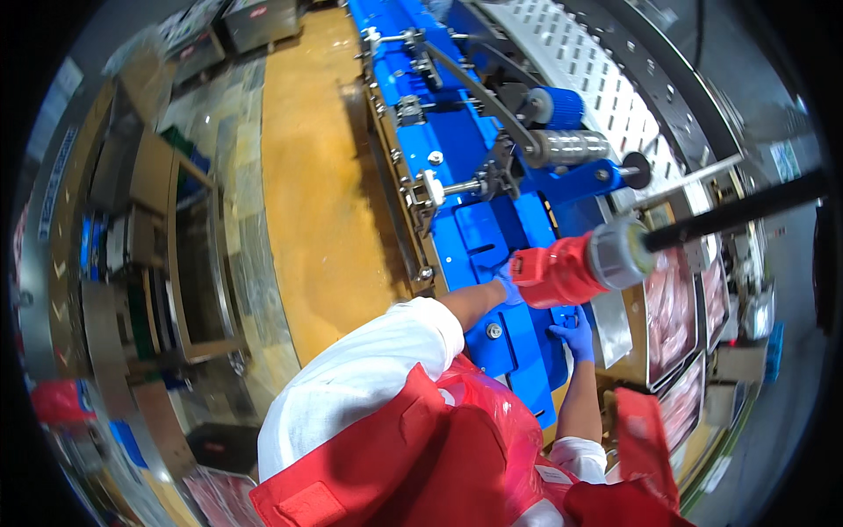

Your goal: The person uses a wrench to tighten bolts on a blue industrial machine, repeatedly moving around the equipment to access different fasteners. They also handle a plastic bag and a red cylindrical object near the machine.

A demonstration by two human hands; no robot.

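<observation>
My left hand (507, 286), in a blue-violet glove, lies on the blue machine bed (479, 237). A red plug connector (562, 270) hanging in front covers most of its fingers. My right hand (575, 337), gloved alike, is at the right edge of the bed, beside the slotted blue plates (527, 386). Its thumb and forefinger are spread apart, and I see nothing held between them. A round metal bolt head (493, 331) sits on the bed between my two arms.
Above my hands, the machine carries a metal roller (569, 147) and a blue ribbed roller (557, 107). A black cable (738, 211) runs right from the plug. Trays of wrapped pink meat (672, 307) stand right. A perforated steel panel (580, 66) lies beyond; yellow floor (320, 176) extends left.
</observation>
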